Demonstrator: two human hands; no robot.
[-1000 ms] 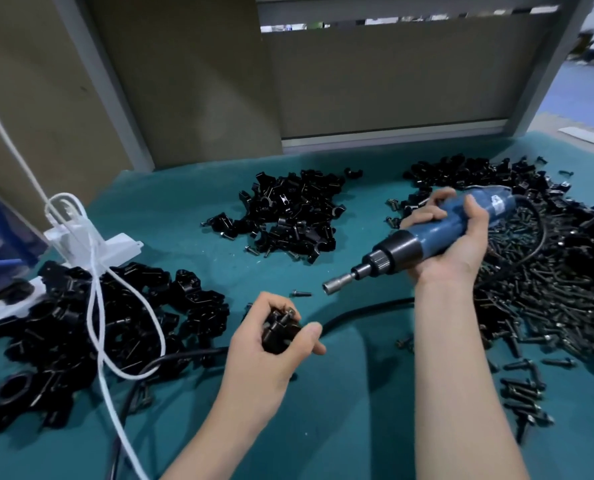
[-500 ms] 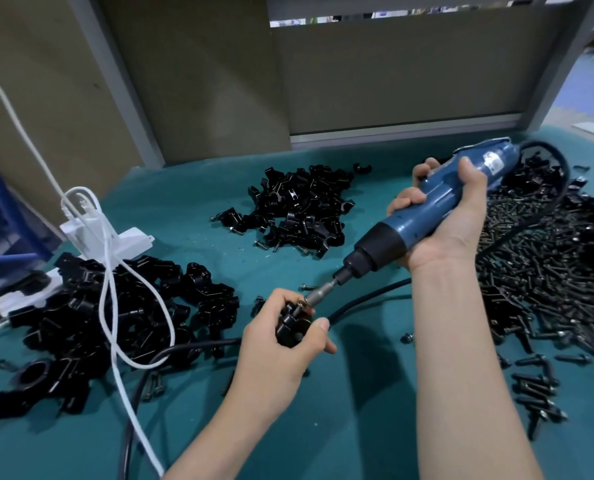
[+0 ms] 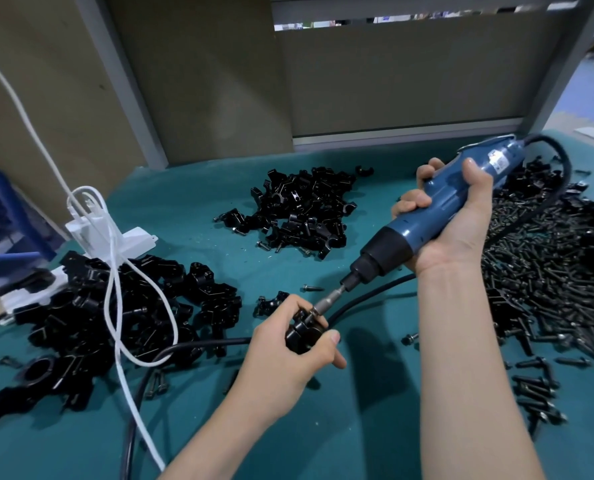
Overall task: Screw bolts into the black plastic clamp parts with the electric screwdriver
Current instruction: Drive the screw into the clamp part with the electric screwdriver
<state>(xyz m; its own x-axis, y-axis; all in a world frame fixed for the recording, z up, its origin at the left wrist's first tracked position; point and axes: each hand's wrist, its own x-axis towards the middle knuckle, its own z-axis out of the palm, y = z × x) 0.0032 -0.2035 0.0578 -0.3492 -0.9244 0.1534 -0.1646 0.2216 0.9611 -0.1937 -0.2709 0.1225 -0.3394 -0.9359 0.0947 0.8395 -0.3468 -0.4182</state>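
Observation:
My left hand (image 3: 290, 358) grips a black plastic clamp part (image 3: 302, 332) just above the teal table, near the middle of the view. A bolt sticks out of the part's top. My right hand (image 3: 451, 223) is wrapped round the blue electric screwdriver (image 3: 441, 207), which slants down to the left. Its metal bit (image 3: 326, 303) sits on the bolt head in the clamp part. A large heap of loose black bolts (image 3: 545, 271) lies to the right.
A pile of black clamp parts (image 3: 302, 213) lies at the back centre, another pile (image 3: 115, 306) at the left. A white power strip (image 3: 115, 237) with a white cable (image 3: 115, 306) stands at the left. The screwdriver's black cord (image 3: 368, 299) crosses the teal table (image 3: 357, 427). Panels wall the back.
One second ago the screwdriver was held apart from the clamp part; it has tilted steeper and come down until the bit met the bolt. The left hand kept hold of the part.

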